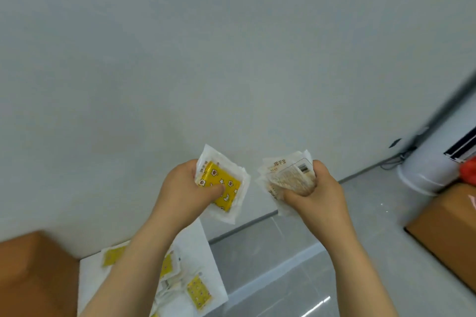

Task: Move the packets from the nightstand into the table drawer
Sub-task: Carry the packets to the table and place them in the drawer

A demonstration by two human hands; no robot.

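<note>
The left hand is held up before the pale wall, fingers curled behind and thumb pressed on the front of a square yellow star-printed packet sealed in translucent white wrap. The right hand, level with it and a little apart, grips a crumpled bundle of beige packets with a barcode showing, thumb across the front. Below the left forearm, more yellow packets lie scattered on the white nightstand top.

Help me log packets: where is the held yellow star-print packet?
Head view, left of centre: the left hand grips the yellow packet before the wall, beside the beige packets in the right hand.
</note>
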